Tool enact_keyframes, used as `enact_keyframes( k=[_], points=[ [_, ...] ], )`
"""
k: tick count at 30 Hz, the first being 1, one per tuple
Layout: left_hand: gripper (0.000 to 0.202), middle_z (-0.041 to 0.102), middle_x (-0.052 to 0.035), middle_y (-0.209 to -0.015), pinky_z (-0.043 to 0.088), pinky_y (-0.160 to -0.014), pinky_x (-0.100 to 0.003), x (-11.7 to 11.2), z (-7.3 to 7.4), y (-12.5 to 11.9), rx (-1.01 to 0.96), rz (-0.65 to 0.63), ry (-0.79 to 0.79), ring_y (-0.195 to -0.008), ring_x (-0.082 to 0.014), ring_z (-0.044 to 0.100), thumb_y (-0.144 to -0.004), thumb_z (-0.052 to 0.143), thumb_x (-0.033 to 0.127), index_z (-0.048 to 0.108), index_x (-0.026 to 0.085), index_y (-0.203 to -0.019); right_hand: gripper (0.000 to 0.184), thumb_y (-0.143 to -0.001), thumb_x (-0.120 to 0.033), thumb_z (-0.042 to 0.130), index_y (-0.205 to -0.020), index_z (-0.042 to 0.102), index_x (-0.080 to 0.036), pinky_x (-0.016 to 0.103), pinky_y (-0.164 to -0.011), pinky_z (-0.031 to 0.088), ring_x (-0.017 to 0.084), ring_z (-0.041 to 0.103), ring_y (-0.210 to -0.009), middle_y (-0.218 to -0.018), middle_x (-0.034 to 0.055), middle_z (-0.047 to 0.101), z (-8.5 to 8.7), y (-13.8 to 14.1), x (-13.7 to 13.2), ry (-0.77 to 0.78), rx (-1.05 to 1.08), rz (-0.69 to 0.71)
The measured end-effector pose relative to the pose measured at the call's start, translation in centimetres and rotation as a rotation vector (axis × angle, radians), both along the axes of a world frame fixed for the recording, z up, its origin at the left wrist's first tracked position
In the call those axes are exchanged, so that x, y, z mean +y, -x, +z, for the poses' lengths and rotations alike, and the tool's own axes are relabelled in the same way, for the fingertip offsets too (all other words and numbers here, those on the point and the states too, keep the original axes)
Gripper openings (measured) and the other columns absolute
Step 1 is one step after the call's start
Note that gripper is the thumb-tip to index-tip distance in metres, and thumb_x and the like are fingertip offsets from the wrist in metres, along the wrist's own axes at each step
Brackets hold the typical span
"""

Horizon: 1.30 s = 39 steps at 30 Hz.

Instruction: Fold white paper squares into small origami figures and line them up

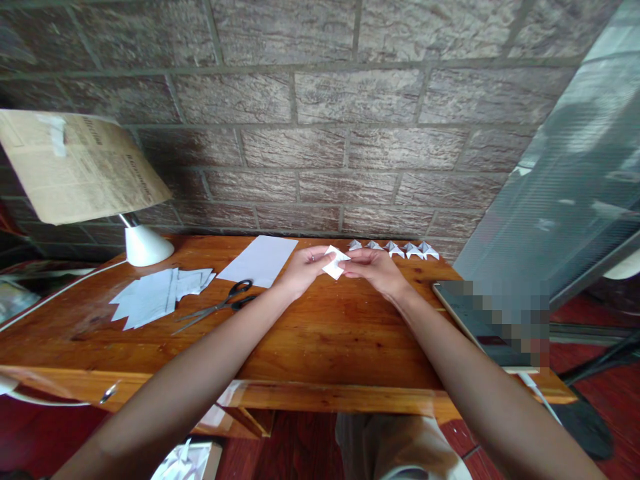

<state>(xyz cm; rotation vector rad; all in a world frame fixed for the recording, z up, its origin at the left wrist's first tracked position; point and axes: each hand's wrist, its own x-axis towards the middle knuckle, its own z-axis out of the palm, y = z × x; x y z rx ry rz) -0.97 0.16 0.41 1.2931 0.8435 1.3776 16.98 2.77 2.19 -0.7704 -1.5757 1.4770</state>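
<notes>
A small folded piece of white paper point(336, 264) is held up over the middle of the wooden table, its outline roughly a diamond. My left hand point(304, 270) pinches its left side, with the thumb lying on the face of the paper. On the other side, my right hand point(376, 270) grips the right edge between thumb and fingers. Beyond my right hand, several folded white paper pieces point(394, 249) stand in a row along the wall. Left of my left hand lies a flat white sheet point(261, 260). The black-handled scissors point(220, 305) rest open near my left forearm.
Cut paper pieces point(150, 297) lie piled at the left of the table point(345, 347). A lamp point(147, 245) with a newsprint-covered shade stands behind them. At the right edge sits a tablet-like device point(480, 320) with a cable. A brick wall point(320, 147) borders the back.
</notes>
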Motion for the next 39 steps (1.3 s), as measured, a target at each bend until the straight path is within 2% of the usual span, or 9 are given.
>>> enact_keyframes(
  k=[5,12,19,25,31,36,39],
  points=[
    [0.036,0.073,-0.0061,-0.092,0.048,-0.081,-0.031,0.17,-0.17,-0.21,-0.033,0.029,0.028,-0.082,-0.018,0.064,-0.07,0.077,0.04,0.075,0.016,-0.096,0.033,-0.056,-0.031,0.087,-0.083,0.075,-0.018,0.023,-0.067,0.058,0.012,0.068,-0.072,-0.081,0.0015,0.075,0.01,0.1,-0.01,0.005,0.003,-0.026],
    [0.036,0.073,-0.0067,-0.095,0.049,-0.085,-0.033,0.13,0.04,-0.46,-0.164,0.051,0.063,-0.086,-0.0173,0.065,-0.067,0.079,0.038,0.073,0.017,-0.096,0.032,-0.058,-0.032,0.087,-0.084,0.074,-0.018,0.028,-0.077,0.06,0.014,0.07,-0.073,-0.087,0.004,0.075,0.34,-0.25,0.09,0.134,0.058,0.01],
    [0.038,0.073,-0.0069,-0.097,0.05,-0.085,-0.034,0.01,0.08,-0.54,-0.129,0.045,0.062,-0.087,-0.0177,0.065,-0.069,0.078,0.04,0.073,0.018,-0.099,0.031,-0.062,-0.033,0.086,-0.084,0.075,-0.015,0.028,-0.075,0.06,0.015,0.071,-0.075,-0.084,0.0079,0.076,0.39,-0.58,0.14,0.189,-0.013,0.037],
    [0.04,0.073,-0.0074,-0.094,0.051,-0.081,-0.032,-0.05,0.15,-0.53,-0.038,0.089,0.017,-0.084,-0.0181,0.065,-0.069,0.077,0.042,0.073,0.014,-0.098,0.03,-0.059,-0.034,0.087,-0.079,0.074,-0.015,0.024,-0.071,0.058,0.012,0.069,-0.069,-0.078,0.0048,0.074,0.38,-0.47,0.19,0.137,-0.042,-0.004],
    [0.045,0.073,-0.0066,-0.09,0.054,-0.078,-0.032,-0.12,0.25,-0.16,-0.025,0.055,0.074,-0.083,-0.0181,0.066,-0.063,0.082,0.039,0.071,0.014,-0.099,0.034,-0.057,-0.04,0.086,-0.078,0.074,-0.015,0.021,-0.066,0.055,0.01,0.067,-0.066,-0.073,0.0032,0.073,0.38,-0.45,0.22,0.088,-0.097,-0.035],
    [0.049,0.071,-0.007,-0.089,0.056,-0.067,-0.028,-0.23,0.37,0.1,0.015,0.03,0.124,-0.08,-0.0169,0.066,-0.064,0.082,0.039,0.068,0.015,-0.104,0.031,-0.059,-0.039,0.084,-0.077,0.074,-0.015,0.021,-0.062,0.052,0.011,0.066,-0.067,-0.074,0.0032,0.072,0.49,-0.6,0.2,0.067,-0.118,-0.049],
    [0.046,0.071,-0.007,-0.091,0.057,-0.07,-0.029,-0.26,0.45,0.07,-0.014,0.005,0.107,-0.08,-0.0159,0.066,-0.064,0.083,0.038,0.069,0.014,-0.101,0.028,-0.063,-0.037,0.083,-0.078,0.074,-0.015,0.017,-0.057,0.049,0.01,0.065,-0.065,-0.072,0.0029,0.071,0.56,-0.72,0.2,0.072,-0.115,-0.054]
  ],
)
